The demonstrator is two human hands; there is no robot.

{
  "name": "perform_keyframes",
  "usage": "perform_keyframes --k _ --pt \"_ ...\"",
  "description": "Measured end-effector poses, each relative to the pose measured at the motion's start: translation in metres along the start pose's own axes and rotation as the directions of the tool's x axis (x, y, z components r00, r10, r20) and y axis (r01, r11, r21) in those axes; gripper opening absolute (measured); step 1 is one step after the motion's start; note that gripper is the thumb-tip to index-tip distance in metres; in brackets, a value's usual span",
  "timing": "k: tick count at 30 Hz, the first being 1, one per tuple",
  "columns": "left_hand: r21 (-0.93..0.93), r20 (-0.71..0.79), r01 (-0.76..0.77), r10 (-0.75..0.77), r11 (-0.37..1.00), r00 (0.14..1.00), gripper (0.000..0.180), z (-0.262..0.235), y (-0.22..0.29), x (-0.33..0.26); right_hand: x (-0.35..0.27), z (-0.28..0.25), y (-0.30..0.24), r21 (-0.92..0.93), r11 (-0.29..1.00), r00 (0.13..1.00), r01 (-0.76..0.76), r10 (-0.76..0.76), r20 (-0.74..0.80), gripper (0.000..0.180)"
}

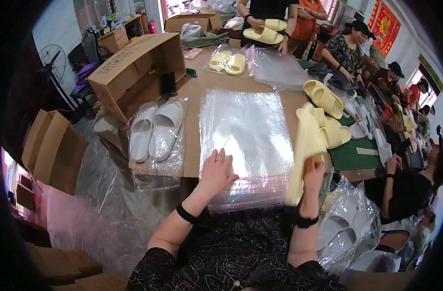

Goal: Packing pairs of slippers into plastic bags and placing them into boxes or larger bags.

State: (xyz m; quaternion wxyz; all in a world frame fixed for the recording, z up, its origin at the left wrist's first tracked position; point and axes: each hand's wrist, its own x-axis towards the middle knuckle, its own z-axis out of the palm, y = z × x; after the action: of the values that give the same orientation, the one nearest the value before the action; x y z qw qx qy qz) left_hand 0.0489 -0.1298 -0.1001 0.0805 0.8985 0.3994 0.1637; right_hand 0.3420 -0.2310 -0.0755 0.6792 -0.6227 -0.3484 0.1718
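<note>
- Plainly, the person's left hand (217,172) rests palm down on the near part of a stack of clear bags (250,123), fingers loosely spread, gripping nothing visible.
- Meanwhile the right hand (312,177) is closed around a pale yellow slipper (301,140), held tilted up on its edge at the stack's right side, well apart from the left hand.
- Just beyond the right hand, further yellow slippers (324,98) lie near the green mat (355,154); whether one touches the held slipper is hard to tell.
- Left of the stack, light grey slippers (166,127) lie in clear plastic, with an open cardboard box (129,60) behind.
- Across the table, a person's hands hold yellow footwear (262,35) beside a bagged yellow pair (236,64).
</note>
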Motion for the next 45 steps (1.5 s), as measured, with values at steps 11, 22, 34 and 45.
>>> perform_keyframes --k 11,22,34,45 --pt "-0.211 -0.009 -0.148 0.149 0.966 0.989 0.032 -0.016 0.011 0.02 -0.086 -0.055 0.013 0.242 0.956 0.985 -0.167 0.17 0.007 0.028" --pt "-0.06 -0.09 -0.161 0.156 0.985 0.984 0.008 0.001 0.007 0.027 -0.104 -0.029 -0.017 -0.348 0.919 0.981 0.188 -0.155 0.12 0.022" --pt "-0.352 -0.128 0.008 -0.056 0.936 0.99 0.02 0.015 0.001 0.036 -0.112 -0.009 -0.046 -0.59 0.698 0.857 0.406 -0.067 0.51 0.025" --pt "-0.469 -0.138 -0.035 -0.033 0.883 0.99 0.012 -0.022 0.004 0.036 -0.126 0.001 -0.064 -0.639 0.548 0.782 0.54 -0.044 0.622 0.039"
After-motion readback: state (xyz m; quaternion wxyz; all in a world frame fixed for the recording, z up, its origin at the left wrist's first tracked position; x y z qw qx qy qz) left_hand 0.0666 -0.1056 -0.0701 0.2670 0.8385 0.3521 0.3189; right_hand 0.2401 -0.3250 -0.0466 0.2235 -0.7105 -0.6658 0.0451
